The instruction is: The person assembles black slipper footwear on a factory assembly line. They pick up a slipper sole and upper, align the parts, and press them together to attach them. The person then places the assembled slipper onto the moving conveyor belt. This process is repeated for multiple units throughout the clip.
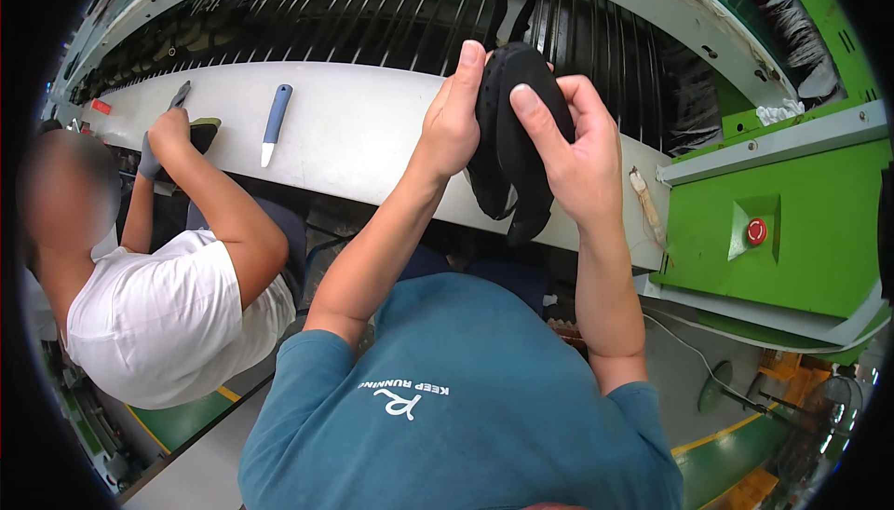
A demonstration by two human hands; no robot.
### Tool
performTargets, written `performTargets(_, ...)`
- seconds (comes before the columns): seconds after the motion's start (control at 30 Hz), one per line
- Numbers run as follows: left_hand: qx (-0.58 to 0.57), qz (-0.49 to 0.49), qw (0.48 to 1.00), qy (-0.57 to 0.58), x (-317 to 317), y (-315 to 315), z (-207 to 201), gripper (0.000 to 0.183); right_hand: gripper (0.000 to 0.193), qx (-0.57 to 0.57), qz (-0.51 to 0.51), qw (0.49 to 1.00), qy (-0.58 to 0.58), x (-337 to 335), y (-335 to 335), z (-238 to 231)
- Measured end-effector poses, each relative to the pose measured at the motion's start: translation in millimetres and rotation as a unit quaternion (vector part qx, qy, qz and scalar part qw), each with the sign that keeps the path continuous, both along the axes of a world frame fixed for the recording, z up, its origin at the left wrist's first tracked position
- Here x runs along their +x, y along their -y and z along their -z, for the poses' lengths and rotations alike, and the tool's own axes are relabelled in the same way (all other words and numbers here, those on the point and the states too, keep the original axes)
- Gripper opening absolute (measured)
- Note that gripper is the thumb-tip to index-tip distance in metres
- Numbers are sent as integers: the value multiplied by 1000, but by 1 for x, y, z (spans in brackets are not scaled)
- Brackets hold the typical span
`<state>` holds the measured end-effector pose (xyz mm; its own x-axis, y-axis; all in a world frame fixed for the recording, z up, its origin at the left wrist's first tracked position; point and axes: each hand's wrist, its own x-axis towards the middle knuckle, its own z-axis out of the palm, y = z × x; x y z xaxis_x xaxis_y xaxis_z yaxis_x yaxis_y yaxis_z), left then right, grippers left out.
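A black shoe upper with an open, flapping lower end is held up over the edge of the white ledge. My left hand grips its left side, the thumb pointing up along the edge. My right hand is closed round the right side, with its thumb pressed on the black face and its fingers behind. Parts of the upper's inside and far side are hidden. Just beyond my hands, another dark shoe piece with a grey middle lies on the metal rollers.
On the white ledge lie a blue-handled tool with a white blade and a pale stick-like tool. A co-worker sits at left, gloved, handling a dark piece. The green machine panel at right carries a red button.
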<state>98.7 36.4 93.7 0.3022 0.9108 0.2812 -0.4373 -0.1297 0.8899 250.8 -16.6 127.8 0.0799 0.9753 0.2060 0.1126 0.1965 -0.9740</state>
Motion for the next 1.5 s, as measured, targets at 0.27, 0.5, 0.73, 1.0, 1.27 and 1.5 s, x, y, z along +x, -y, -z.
performTargets(0.27, 8, -43, 999, -31, 5, -10, 0, 78, 47, 3, 16, 999, 34, 7, -22, 7)
performTargets(0.5, 18, -41, 998, -39, 13, -19, 3, 78, 46, -9, 15, 1000, 18, 13, -26, 5)
performTargets(0.73, 84, -75, 990, -82, 12, -12, 9, 62, 42, 21, -1, 1000, -9, 17, -27, 17)
performTargets(1.0, 187, -119, 967, -126, -5, 11, 6, 48, 41, 41, -7, 999, -14, 5, 5, 19)
performTargets(1.27, 142, -98, 984, -48, -32, 48, 6, 71, 24, 105, -20, 994, 4, 1, 42, 43)
performTargets(1.5, 138, -191, 970, -61, -53, 84, 4, 64, 19, 190, -85, 977, 52, -18, 47, 35)
